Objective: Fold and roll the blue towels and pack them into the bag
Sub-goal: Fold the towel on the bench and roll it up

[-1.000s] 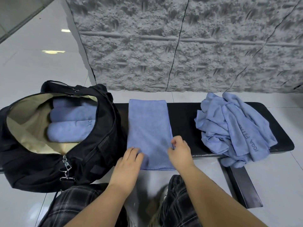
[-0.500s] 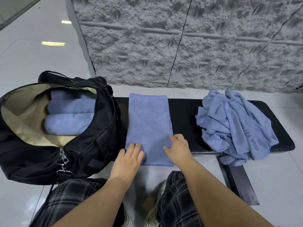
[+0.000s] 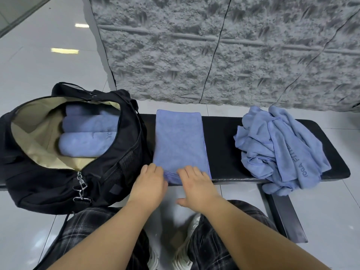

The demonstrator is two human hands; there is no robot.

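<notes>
Spanning grey floor tiles, black bench, rough grey stone wall behind

Bare forearms; dark plaid trousers; white sneakers.

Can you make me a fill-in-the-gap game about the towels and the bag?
1. The rolled towels lie inside the black ____.
2. The folded towel lies flat on the black ____.
3. The messy towel pile sits to the ____ of the folded towel.
4. The left hand and the right hand both touch the folded towel's ____ end.

Missing words: bag; bench; right; near
</notes>
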